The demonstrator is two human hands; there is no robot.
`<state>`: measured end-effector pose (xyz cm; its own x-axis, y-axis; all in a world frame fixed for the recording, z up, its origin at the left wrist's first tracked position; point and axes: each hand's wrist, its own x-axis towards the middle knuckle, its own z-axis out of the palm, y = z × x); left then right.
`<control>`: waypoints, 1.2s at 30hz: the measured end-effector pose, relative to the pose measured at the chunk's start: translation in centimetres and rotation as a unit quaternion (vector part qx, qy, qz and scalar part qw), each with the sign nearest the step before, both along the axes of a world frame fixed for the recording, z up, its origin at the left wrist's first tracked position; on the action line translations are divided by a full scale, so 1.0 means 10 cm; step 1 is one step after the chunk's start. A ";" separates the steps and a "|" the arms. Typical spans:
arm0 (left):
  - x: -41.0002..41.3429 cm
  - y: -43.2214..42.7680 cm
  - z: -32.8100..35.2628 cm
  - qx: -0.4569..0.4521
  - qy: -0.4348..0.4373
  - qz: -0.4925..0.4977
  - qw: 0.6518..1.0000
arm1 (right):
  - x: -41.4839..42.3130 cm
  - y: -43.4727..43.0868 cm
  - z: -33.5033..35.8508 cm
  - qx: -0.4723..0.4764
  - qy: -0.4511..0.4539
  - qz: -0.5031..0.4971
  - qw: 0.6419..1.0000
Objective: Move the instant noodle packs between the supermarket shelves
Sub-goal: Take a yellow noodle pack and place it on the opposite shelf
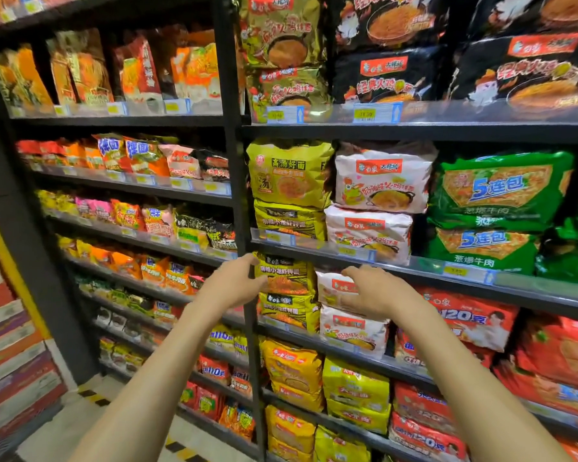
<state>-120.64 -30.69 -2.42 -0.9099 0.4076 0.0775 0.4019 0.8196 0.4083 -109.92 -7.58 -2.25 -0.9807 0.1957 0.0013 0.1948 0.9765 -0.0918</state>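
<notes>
Perhaps right fingers [351, 271] round white pack [331, 290], long axis level, face outward; left fingers [244, 261] slack, empty.

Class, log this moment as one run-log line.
stage: reaching | left grip: touches yellow pack | right grip: holds white pack | packs: on shelf

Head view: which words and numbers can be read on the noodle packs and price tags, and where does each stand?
"5连包" and "葱爆牛肉": green plastic noodle multipack.
"高汤好面": yellow plastic noodle pack.
"120克": red plastic noodle pack.
Too blurred to read: yellow price tags on the shelf edges.
Also blurred: print on the white plastic noodle pack that the right hand holds.
</notes>
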 end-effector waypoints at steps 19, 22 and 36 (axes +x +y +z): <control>-2.04 0.18 0.23 0.121 0.049 -0.124 0.984 | -1.50 -0.29 0.28 -0.016 0.158 -0.160 0.974; -2.17 0.26 0.22 0.236 0.054 -0.110 0.964 | -1.62 -0.29 0.26 -0.051 0.253 -0.155 0.954; -2.27 0.88 0.13 0.420 0.075 -0.081 0.901 | -2.13 0.01 0.20 -0.201 0.425 -0.145 0.870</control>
